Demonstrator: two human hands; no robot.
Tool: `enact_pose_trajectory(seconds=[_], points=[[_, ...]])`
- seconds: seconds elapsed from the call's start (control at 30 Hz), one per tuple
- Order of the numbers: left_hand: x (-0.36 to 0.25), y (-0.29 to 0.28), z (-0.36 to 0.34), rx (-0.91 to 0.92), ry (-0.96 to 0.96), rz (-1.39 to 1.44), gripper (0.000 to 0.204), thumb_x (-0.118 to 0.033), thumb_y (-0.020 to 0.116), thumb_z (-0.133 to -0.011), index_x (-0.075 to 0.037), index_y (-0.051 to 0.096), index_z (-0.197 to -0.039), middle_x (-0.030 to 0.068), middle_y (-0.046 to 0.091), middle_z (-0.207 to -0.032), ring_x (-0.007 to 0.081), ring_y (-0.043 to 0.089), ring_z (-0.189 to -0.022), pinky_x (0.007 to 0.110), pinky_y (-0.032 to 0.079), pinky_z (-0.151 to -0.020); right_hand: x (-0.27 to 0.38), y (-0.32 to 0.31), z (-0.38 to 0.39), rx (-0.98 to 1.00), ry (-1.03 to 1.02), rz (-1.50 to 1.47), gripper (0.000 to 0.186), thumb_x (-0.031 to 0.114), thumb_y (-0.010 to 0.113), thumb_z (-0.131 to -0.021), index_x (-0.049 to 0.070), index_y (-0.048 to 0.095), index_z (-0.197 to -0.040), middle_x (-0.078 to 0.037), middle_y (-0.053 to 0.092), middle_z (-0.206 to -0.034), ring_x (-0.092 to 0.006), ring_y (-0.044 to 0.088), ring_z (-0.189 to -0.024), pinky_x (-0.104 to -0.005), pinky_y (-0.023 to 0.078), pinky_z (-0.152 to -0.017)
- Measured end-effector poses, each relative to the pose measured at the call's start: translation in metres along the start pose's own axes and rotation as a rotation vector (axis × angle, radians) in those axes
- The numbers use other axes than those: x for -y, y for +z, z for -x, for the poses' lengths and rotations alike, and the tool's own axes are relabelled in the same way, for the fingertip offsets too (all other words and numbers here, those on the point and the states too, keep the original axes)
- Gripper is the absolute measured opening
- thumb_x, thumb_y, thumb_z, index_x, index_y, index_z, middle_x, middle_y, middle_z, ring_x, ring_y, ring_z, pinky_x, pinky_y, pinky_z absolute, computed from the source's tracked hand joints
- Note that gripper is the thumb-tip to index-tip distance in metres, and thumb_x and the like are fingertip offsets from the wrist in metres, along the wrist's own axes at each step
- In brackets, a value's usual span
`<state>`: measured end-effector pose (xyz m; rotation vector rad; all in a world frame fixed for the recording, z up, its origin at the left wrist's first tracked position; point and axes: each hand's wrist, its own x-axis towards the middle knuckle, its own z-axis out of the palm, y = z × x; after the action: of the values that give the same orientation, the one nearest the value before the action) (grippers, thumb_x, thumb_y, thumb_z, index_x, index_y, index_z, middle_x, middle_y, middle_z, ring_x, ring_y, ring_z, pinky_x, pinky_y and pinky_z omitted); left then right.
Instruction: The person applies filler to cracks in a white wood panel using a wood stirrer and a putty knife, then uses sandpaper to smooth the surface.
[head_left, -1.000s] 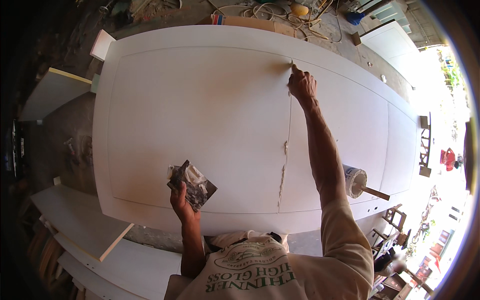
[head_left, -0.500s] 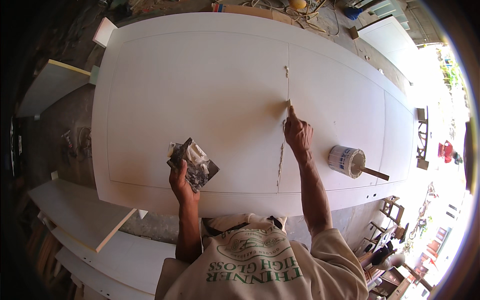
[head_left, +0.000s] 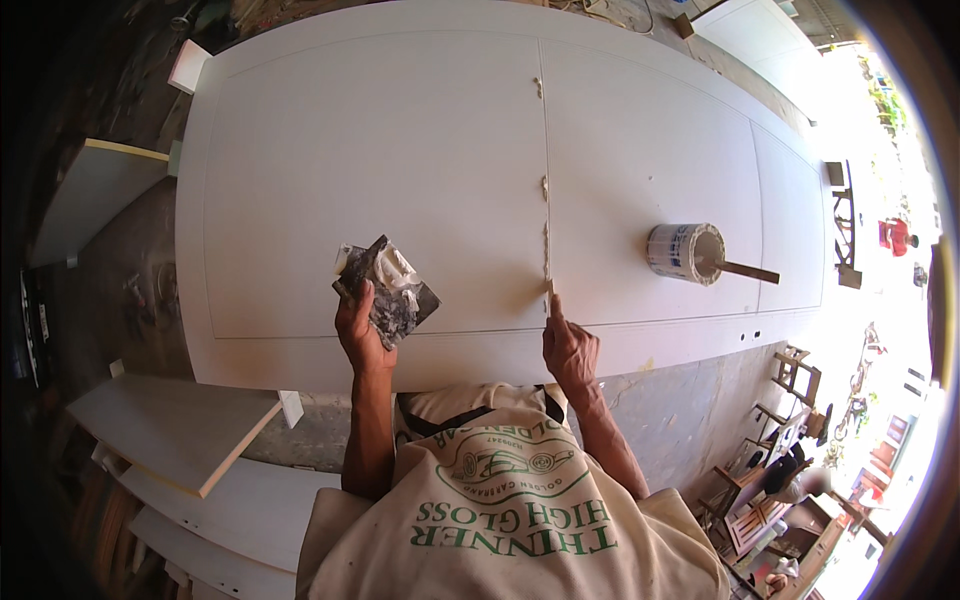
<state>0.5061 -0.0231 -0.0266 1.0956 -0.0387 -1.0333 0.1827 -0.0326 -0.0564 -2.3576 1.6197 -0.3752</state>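
A large white door-like panel [head_left: 400,150] lies flat in front of me, with thin grooves along its edges. My left hand [head_left: 362,330] is closed on a dark, smeared square putty board [head_left: 412,305], held above the panel's near part. Creamy filler [head_left: 392,268] sits on the board. My right hand [head_left: 572,352] grips a small putty knife [head_left: 551,288], its index finger stretched along the blade. The blade's tip touches the crosswise seam close to the near edge; most of the tool is hidden by the fingers. Rough dabs of filler [head_left: 545,188] run along that seam.
On the panel, right of my right hand, an open filler-smeared can [head_left: 675,252] lies on its side or tilts, a flat wooden stick [head_left: 750,272] jutting out. More white boards [head_left: 180,425] stand at the left. Wooden stools and furniture [head_left: 790,370] stand at lower right.
My right hand with the putty knife has come down the seam toward me, from mid-panel to near its front edge. My left hand still holds the putty board. The whole view has shifted slightly.
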Motion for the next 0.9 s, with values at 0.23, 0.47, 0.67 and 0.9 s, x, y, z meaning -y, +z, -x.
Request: enact_pose_trajectory(seconds=[0.23, 0.47, 0.67, 0.9], points=[[-0.008, 0.005, 0.009, 0.084, -0.027, 0.003, 0.038, -0.011, 0.069, -0.099, 0.002, 0.062, -0.134, 0.0091, 0.07, -0.123, 0.0196, 0.069, -0.108, 0.036, 0.056, -0.095, 0.025, -0.008, 0.056, 0.015, 0.059, -0.019, 0.06, 0.008, 0.067, -0.086, 0.006, 0.057, -0.145, -0.009, 0.062, -0.058, -0.0286, 0.062, -0.048, -0.0447, 0.05, -0.048], [-0.01, -0.003, 0.021, 0.106, -0.055, -0.038, 0.039, -0.014, 0.073, -0.096, 0.002, 0.064, -0.131, 0.0067, 0.07, -0.119, 0.0182, 0.068, -0.105, 0.035, 0.056, -0.093, 0.043, -0.074, 0.014, 0.086, 0.202, -0.255, 0.04, 0.009, 0.067, -0.092, 0.003, 0.07, -0.131, -0.015, 0.064, -0.061, -0.0256, 0.063, -0.049, -0.0385, 0.052, -0.052], [-0.027, 0.006, 0.029, 0.182, -0.203, 0.045, 0.028, -0.016, 0.074, -0.097, -0.002, 0.068, -0.12, 0.0039, 0.073, -0.106, 0.0167, 0.072, -0.091, 0.035, 0.061, -0.082, 0.066, -0.134, -0.025, 0.011, 0.329, -0.757, 0.042, 0.018, 0.066, -0.103, 0.0, 0.063, -0.141, -0.007, 0.073, -0.075, -0.011, 0.068, -0.065, -0.0261, 0.052, -0.057], [-0.024, 0.02, 0.037, 0.358, -0.519, 0.198, 0.035, -0.014, 0.068, -0.1, 0.002, 0.062, -0.129, 0.0102, 0.074, -0.111, 0.0213, 0.076, -0.092, 0.036, 0.066, -0.081, 0.117, -0.131, -0.044, -0.116, 0.131, -0.758, 0.036, 0.01, 0.068, -0.101, 0.002, 0.067, -0.136, -0.011, 0.078, -0.088, -0.0152, 0.073, -0.072, -0.0295, 0.056, -0.061]])
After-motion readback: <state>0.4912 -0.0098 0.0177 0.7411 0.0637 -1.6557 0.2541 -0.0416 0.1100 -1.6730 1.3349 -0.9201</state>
